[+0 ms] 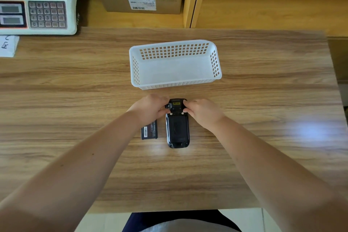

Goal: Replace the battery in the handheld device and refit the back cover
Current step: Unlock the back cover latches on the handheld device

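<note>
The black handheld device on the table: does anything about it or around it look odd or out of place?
Nothing looks damaged or spilled. The handheld device lies face down and straight, back cover on, both hands at its top end. A loose battery lies beside it on its left. The white basket is empty.

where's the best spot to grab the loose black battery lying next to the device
Probably the two long edges of the flat black rectangular battery, pinched from above. It lies flat on the wooden table with its long axis running away from the person; the left forearm overhangs its far end, so take the near half.

Both hands (150,108) (204,112) on handheld device (177,130), battery (149,131) beside
</note>
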The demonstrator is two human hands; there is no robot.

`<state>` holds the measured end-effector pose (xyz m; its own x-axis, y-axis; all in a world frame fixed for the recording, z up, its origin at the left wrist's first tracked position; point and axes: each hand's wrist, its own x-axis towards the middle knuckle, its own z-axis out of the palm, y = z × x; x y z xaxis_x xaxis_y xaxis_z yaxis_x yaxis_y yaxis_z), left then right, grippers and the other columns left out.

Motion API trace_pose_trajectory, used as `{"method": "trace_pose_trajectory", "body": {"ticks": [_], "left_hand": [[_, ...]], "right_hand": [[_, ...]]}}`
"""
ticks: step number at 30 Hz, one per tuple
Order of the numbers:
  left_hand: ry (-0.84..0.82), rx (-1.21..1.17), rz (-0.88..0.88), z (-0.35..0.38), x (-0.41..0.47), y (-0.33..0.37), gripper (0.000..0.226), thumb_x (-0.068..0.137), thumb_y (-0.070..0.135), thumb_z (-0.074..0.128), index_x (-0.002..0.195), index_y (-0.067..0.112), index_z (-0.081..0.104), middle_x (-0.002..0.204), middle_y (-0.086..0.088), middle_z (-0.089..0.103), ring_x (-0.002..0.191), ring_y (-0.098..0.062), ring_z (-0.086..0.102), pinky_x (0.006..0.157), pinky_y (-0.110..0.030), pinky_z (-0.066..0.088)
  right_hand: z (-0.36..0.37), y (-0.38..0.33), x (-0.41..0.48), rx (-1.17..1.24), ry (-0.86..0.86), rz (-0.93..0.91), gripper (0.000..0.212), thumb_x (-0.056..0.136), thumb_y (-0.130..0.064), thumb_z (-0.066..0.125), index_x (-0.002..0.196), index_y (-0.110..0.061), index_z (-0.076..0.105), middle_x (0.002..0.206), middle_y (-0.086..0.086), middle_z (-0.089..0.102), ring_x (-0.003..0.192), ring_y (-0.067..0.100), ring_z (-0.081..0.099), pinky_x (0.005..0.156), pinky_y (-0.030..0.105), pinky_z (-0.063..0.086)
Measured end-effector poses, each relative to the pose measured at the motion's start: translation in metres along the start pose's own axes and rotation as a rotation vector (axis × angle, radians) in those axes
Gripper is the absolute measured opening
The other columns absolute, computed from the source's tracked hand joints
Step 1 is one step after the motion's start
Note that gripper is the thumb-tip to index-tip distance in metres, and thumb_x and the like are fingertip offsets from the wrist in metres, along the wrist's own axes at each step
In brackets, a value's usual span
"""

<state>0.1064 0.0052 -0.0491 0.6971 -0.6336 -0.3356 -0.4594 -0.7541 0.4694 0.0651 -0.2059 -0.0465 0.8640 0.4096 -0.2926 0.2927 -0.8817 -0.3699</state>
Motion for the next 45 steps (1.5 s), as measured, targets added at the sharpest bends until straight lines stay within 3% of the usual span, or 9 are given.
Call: {"method": "trace_pose_trajectory", "body": {"ticks": [8,19,25,27,30,34,37,40,45], "left_hand": [[-0.037,0.063,0.008,-0.004,0.0,0.002,0.034,0.096,0.029,0.053,0.12,0.006,0.058,0.099,-0.004,0.061,0.09,-0.021,0.057,0.079,-0.034,0.049],[-0.028,0.058,0.047,-0.005,0.001,-0.003,0.037,0.096,0.033,0.052,0.125,0.009,0.058,0.094,0.004,0.054,0.083,-0.009,0.045,0.075,-0.026,0.045],[-0.035,0.059,0.033,-0.006,0.004,-0.003,0.024,0.094,0.032,0.055,0.102,0.011,0.063,0.082,0.007,0.048,0.08,-0.016,0.052,0.069,-0.028,0.044],[-0.018,0.043,0.016,-0.006,0.003,-0.002,0.021,0.093,0.031,0.056,0.098,0.011,0.062,0.081,0.006,0.05,0.081,-0.018,0.054,0.069,-0.029,0.044],[0.064,-0.093,-0.086,-0.002,-0.006,0.002,0.022,0.092,0.028,0.059,0.111,0.019,0.065,0.088,0.002,0.06,0.085,-0.019,0.059,0.072,-0.031,0.049],[0.211,-0.327,-0.242,0.016,-0.028,0.014,0.05,0.089,0.034,0.063,0.138,0.028,0.05,0.127,0.001,0.057,0.117,-0.019,0.053,0.096,-0.038,0.048],[0.261,-0.291,-0.265,0.029,-0.043,0.027,0.074,0.078,0.048,0.072,0.143,0.027,0.043,0.143,0.005,0.045,0.131,-0.019,0.034,0.109,-0.039,0.034],[0.19,-0.18,-0.284,0.04,-0.051,0.035,0.101,0.062,0.064,0.074,0.147,0.033,0.03,0.152,0.009,0.031,0.14,-0.02,0.018,0.115,-0.044,0.021],[0.072,-0.109,-0.338,0.051,-0.054,0.041,0.127,0.056,0.068,0.075,0.153,0.025,0.006,0.16,0.007,0.011,0.147,-0.019,-0.004,0.116,-0.044,0.01]], "right_hand": [[-0.006,-0.006,0.001,-0.029,-0.019,0.025,0.036,0.101,-0.026,0.04,0.125,-0.005,0.056,0.099,0.014,0.067,0.088,0.031,0.061,0.066,0.037,0.047],[-0.003,-0.007,0.001,0.007,-0.011,0.062,0.034,0.101,-0.024,0.041,0.122,-0.005,0.058,0.098,0.014,0.067,0.088,0.031,0.061,0.065,0.036,0.043],[0.002,-0.006,0.001,0.022,0.009,0.077,0.034,0.1,-0.024,0.042,0.125,-0.006,0.057,0.104,0.014,0.067,0.092,0.032,0.062,0.072,0.039,0.049],[0.006,-0.007,-0.001,0.079,0.054,0.13,0.034,0.098,-0.026,0.046,0.126,-0.011,0.057,0.107,0.012,0.068,0.094,0.031,0.062,0.073,0.037,0.049],[0.013,-0.011,-0.008,0.285,0.194,0.284,0.036,0.093,-0.029,0.056,0.128,-0.02,0.057,0.103,0.001,0.068,0.091,0.022,0.063,0.073,0.033,0.051],[0.025,-0.017,-0.024,0.531,0.212,0.401,0.048,0.083,-0.035,0.068,0.128,-0.032,0.053,0.099,-0.014,0.057,0.084,0.003,0.055,0.068,0.016,0.044],[0.036,-0.02,-0.037,0.666,0.151,0.36,0.069,0.074,-0.037,0.076,0.135,-0.039,0.044,0.118,-0.016,0.049,0.098,0.004,0.052,0.084,0.022,0.045],[0.042,-0.021,-0.042,0.62,0.084,0.311,0.082,0.07,-0.038,0.079,0.14,-0.043,0.035,0.125,-0.01,0.041,0.113,0.009,0.045,0.097,0.029,0.042],[0.036,-0.03,-0.038,0.476,0.048,0.323,0.062,0.083,-0.045,0.064,0.138,-0.047,0.035,0.117,-0.011,0.039,0.107,0.01,0.045,0.087,0.032,0.047]]}}
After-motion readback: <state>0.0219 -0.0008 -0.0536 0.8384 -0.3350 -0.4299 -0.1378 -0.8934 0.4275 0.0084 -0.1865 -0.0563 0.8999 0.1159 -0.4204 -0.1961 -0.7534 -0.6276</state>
